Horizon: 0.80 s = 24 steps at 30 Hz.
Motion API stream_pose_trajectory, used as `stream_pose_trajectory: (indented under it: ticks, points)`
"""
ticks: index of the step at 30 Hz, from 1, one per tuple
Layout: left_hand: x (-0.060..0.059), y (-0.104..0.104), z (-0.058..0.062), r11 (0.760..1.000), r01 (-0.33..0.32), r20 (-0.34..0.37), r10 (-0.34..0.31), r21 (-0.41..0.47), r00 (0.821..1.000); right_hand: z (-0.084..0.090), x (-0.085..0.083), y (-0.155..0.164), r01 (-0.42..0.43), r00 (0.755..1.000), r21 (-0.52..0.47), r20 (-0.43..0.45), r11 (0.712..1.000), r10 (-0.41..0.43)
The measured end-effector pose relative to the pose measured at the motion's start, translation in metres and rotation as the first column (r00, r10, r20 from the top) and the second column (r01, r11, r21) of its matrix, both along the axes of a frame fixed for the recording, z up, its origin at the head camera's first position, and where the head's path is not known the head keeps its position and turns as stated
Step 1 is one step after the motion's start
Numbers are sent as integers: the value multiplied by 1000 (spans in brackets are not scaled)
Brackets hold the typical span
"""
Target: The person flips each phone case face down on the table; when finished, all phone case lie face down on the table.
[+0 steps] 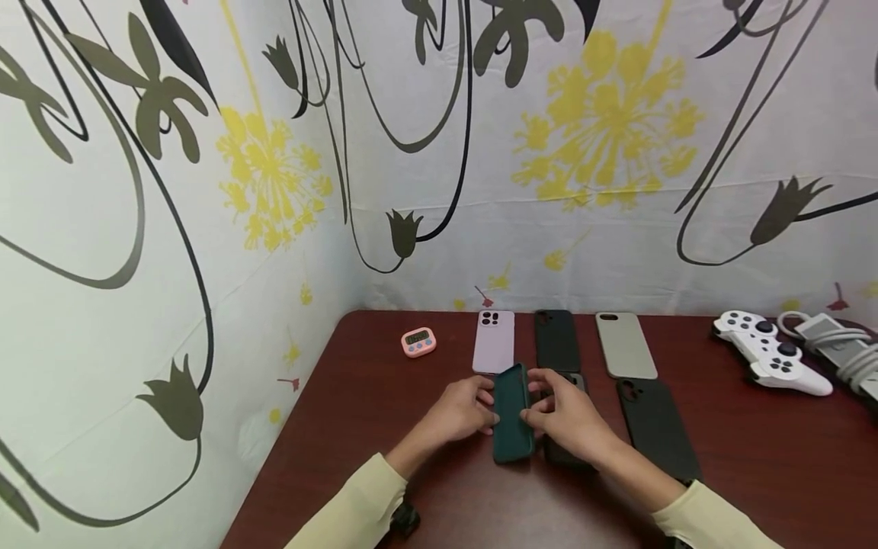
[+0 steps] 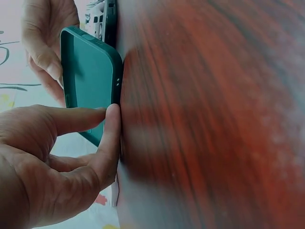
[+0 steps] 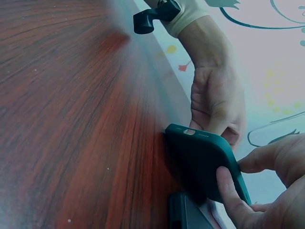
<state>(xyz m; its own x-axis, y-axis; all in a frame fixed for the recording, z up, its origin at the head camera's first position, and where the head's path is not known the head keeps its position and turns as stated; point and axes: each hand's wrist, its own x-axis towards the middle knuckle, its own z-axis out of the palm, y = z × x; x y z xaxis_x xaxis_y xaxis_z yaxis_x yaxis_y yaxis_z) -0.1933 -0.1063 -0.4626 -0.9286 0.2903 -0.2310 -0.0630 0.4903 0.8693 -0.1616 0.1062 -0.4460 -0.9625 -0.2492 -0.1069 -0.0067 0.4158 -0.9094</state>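
A dark green phone case (image 1: 512,419) stands tilted on the table between both hands, its hollow inner side showing in the left wrist view. My left hand (image 1: 461,409) pinches its lower long edge between thumb and finger, close to the tabletop. On the opposite edge, my right hand (image 1: 565,412) grips the raised side with thumb and fingers. The right wrist view shows the case's outer back (image 3: 200,160) and a port cutout at its end. Partly hidden under the right hand lies another dark phone case (image 1: 564,456).
Behind the hands lie a lilac phone case (image 1: 494,343), a black case (image 1: 557,343) and a light grey case (image 1: 626,347). A further black case (image 1: 658,427) is at the right. Beyond are a white game controller (image 1: 773,353), a corded white adapter (image 1: 833,339) and a pink timer (image 1: 418,342).
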Motion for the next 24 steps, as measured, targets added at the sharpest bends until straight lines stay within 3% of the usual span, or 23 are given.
stream_pose_trajectory:
  ticks: [6, 14, 24]
  points:
    - [1, 2, 2, 1000, 8, -15, -8, -9, 1000, -1, 3, 0, 21, 1000, -3, -8, 1000, -21]
    - [-1, 2, 5, 999, -39, 84, 36, 35, 996, -2, 5, -4, 43, 996, 56, -80, 998, -39]
    - [-3, 6, 8, 999, -47, 76, 48, -10, 996, 0, 9, -11, 19, 993, 64, -116, 998, -11]
